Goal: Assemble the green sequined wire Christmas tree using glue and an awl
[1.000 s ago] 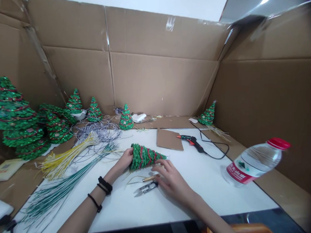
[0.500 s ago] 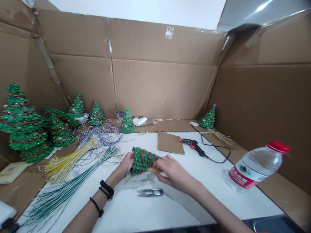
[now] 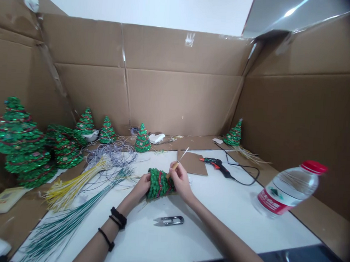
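Observation:
My left hand (image 3: 142, 185) is closed on the left end of a small green Christmas tree (image 3: 156, 185) lying on its side, with red garland wound around it. At the tree's right end is my right hand (image 3: 180, 179), its fingers closed around a thin awl-like tool (image 3: 175, 165) with a tan handle. The tool's slender pale shaft points up and away to the right. Whether the right fingers also grip the tree, I cannot tell. Thread snips (image 3: 168, 221) lie on the white board just in front of the tree.
Green wires (image 3: 76, 216), yellow strands (image 3: 75, 184) and tangled pale wire (image 3: 113, 152) lie left. A glue gun (image 3: 217, 166) is near a cardboard piece (image 3: 193, 163). A water bottle (image 3: 291, 189) stands right. Finished trees (image 3: 24, 144) line the back and left. Cardboard walls (image 3: 183, 99) surround the table.
My right hand has turned upward; the tool, earlier low beside the tree, now points up and away. The tree stays in my left hand, slightly turned. The view has shifted a little.

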The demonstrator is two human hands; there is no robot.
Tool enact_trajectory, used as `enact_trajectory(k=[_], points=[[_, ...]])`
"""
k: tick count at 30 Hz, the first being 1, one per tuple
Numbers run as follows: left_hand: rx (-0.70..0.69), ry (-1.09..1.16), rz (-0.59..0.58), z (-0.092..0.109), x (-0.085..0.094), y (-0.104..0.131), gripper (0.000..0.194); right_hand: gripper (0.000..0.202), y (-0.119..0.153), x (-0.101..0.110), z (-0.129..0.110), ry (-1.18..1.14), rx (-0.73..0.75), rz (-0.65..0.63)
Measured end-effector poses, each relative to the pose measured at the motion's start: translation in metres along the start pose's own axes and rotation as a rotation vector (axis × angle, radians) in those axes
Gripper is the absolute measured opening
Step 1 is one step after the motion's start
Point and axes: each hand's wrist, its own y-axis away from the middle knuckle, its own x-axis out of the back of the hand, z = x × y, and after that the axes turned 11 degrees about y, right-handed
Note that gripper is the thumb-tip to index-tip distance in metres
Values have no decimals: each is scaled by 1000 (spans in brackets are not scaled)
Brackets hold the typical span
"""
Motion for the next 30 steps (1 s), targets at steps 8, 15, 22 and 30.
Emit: enact_trajectory(k=[8,15,22,30], points=[[51,7,28,-1,5,-5,22,20,1,-1,1,-87,-83,-25],[13,-32,-1,4,-2,1,17,33,-13,-3,-6,-98,-93,-26],[-9,-10,-48,3,-3,3,16,37,-5,-8,4,18,9,53],[34,90,-34,2,-6,6,22,37,-3,-5,4,67,90,-34]])
